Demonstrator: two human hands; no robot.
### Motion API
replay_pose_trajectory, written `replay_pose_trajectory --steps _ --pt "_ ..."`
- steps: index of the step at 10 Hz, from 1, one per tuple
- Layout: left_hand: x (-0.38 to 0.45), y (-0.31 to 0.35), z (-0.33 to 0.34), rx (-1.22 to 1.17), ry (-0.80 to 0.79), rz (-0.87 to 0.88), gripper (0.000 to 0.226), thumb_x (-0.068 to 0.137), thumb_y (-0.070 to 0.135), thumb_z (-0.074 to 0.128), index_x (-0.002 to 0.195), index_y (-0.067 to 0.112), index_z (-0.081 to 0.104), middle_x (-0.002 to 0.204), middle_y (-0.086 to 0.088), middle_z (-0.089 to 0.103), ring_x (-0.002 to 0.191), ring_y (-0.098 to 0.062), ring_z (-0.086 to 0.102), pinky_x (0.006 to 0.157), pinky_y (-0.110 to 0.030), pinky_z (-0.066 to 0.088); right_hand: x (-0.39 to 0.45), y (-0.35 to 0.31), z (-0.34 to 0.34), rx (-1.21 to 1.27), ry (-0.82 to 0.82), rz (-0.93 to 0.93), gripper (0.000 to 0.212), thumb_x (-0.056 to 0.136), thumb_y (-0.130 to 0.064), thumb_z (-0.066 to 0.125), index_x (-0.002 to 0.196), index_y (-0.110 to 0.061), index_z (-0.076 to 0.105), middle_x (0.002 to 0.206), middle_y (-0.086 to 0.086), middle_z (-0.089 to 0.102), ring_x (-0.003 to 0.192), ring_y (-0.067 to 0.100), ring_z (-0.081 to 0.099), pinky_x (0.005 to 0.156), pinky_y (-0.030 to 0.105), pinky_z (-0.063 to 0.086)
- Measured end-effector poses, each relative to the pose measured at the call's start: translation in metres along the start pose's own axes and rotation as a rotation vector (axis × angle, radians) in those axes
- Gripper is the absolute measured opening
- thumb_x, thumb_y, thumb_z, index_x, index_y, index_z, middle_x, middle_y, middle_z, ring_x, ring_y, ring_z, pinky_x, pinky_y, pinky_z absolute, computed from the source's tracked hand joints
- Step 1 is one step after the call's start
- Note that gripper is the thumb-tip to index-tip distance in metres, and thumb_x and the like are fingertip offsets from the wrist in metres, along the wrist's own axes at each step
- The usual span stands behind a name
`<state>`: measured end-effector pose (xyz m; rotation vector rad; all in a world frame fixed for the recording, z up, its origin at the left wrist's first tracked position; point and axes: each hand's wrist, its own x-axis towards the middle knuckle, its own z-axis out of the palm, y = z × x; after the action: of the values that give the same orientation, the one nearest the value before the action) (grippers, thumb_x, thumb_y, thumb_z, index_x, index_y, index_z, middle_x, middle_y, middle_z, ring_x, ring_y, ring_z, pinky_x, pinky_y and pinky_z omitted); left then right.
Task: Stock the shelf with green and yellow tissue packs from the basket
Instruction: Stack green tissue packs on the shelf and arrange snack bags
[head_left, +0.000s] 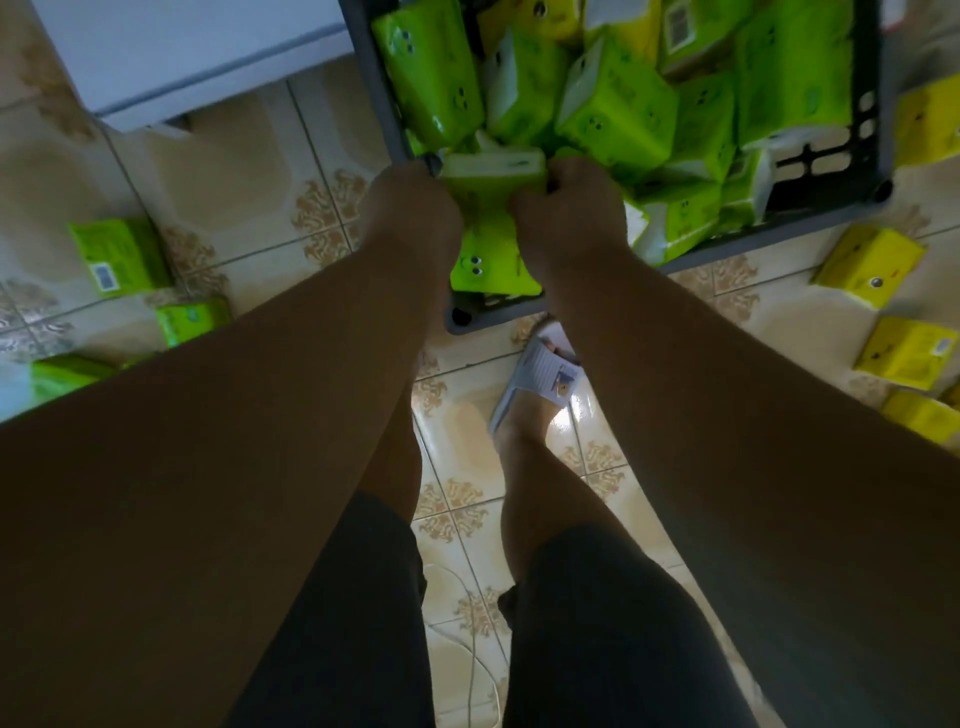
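Note:
A dark grey basket (883, 130) stands on the tiled floor, filled with several green tissue packs (618, 109) and a few yellow ones (623, 26). At its near left corner, both hands hold green packs (488, 254). My left hand (410, 208) grips them from the left side, and my right hand (566, 208) grips them from the right, fingers curled over the top pack's white edge. The shelf itself cannot be made out.
Green packs (119, 257) lie on the floor to the left, yellow packs (872, 270) to the right. A white cabinet edge (182, 57) is at the upper left. My legs and a sandalled foot (540, 374) stand just before the basket. A white cable (470, 639) lies on the floor.

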<state>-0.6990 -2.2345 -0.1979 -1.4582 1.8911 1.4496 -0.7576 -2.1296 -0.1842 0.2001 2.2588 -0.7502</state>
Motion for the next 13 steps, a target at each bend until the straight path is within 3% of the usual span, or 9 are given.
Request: replay_pose_trajectory --steps 2,4,5,6,8,9,11,12,13 --pt "-0.095 0.099 -0.052 -0.170 -0.045 0.078 0.022 0.082 0.011 0.057 0.080 0.025 0.074 0.088 -0.006 0.074 0.085 -0.027 0.070 0.082 -0.048 0.059 -0.085 -0.057 -0.087 0.277 0.256 -0.099 0.047 0.079 -0.026 0.076 0.122 -0.013 0.064 0.098 -0.003 0.059 0.079 0.003 0.049 0.053 0.010 0.033" --pt "-0.219 0.207 -0.117 -0.234 -0.062 0.384 0.029 0.076 0.026 0.075 0.096 0.024 0.055 0.092 0.002 0.065 0.086 -0.015 0.064 0.075 -0.034 0.055 -0.189 -0.134 -0.204 0.428 0.393 -0.278 0.038 0.079 -0.033 0.077 0.110 -0.014 0.065 0.103 -0.001 0.068 0.096 0.016 0.064 0.085 0.035 0.053" --pt "-0.275 0.247 -0.145 -0.291 -0.097 0.475 0.056 0.082 0.023 0.079 0.128 0.017 0.048 0.105 0.001 0.063 0.094 -0.015 0.065 0.076 -0.030 0.057 -0.240 -0.161 -0.257 0.424 0.433 -0.413 0.025 0.081 -0.037 0.074 0.102 -0.025 0.065 0.097 -0.007 0.068 0.085 0.010 0.063 0.078 0.032 0.054" --pt "-0.329 0.278 -0.171 -0.336 -0.130 0.601 0.068 0.083 0.030 0.078 0.141 0.035 0.041 0.106 0.000 0.064 0.091 -0.014 0.068 0.076 -0.031 0.056 -0.286 -0.180 -0.298 0.452 0.431 -0.530 0.020 0.087 -0.038 0.068 0.104 -0.028 0.065 0.098 -0.010 0.068 0.090 0.010 0.064 0.080 0.036 0.056" --pt "-0.413 0.322 -0.191 -0.766 -0.057 0.664 0.019 0.094 0.033 0.065 0.114 0.033 0.063 0.110 -0.001 0.071 0.091 -0.022 0.073 0.068 -0.040 0.060 -0.352 -0.203 -0.333 0.633 0.455 -0.566 0.067 0.089 -0.047 0.066 0.145 -0.025 0.036 0.136 -0.004 0.051 0.119 0.008 0.054 0.093 0.031 0.048" --pt "-0.439 0.332 -0.193 -0.799 -0.051 0.674 0.013 0.096 0.035 0.061 0.109 0.033 0.063 0.109 -0.001 0.072 0.091 -0.024 0.073 0.075 -0.047 0.061 -0.370 -0.214 -0.338 0.788 0.409 -0.582 0.060 0.092 -0.044 0.063 0.143 -0.030 0.035 0.119 -0.013 0.057 0.092 -0.009 0.061 0.070 0.017 0.052" --pt "-0.469 0.342 -0.217 -0.757 0.059 0.915 0.009 0.095 0.020 0.062 0.103 0.024 0.060 0.097 0.000 0.070 0.085 -0.013 0.066 0.081 -0.037 0.055 -0.397 -0.243 -0.366 0.885 0.452 -0.680 0.030 0.093 -0.045 0.059 0.119 -0.031 0.053 0.106 -0.014 0.064 0.088 0.000 0.063 0.070 0.024 0.050" --pt "-0.488 0.346 -0.238 -0.772 0.080 1.089 0.026 0.090 0.024 0.062 0.114 0.033 0.059 0.105 0.016 0.070 0.097 -0.004 0.066 0.078 -0.023 0.053 -0.422 -0.272 -0.376 0.908 0.451 -0.782 0.030 0.088 -0.051 0.057 0.112 -0.033 0.062 0.096 -0.018 0.067 0.083 -0.005 0.063 0.066 0.016 0.051" --pt "-0.511 0.361 -0.270 -0.766 0.132 1.176 0.032 0.083 0.036 0.062 0.114 0.042 0.059 0.109 0.021 0.070 0.101 -0.001 0.066 0.077 -0.018 0.053 -0.453 -0.314 -0.386 0.934 0.403 -0.906 0.026 0.086 -0.050 0.054 0.103 -0.035 0.067 0.099 -0.012 0.070 0.089 0.006 0.067 0.075 0.029 0.056"
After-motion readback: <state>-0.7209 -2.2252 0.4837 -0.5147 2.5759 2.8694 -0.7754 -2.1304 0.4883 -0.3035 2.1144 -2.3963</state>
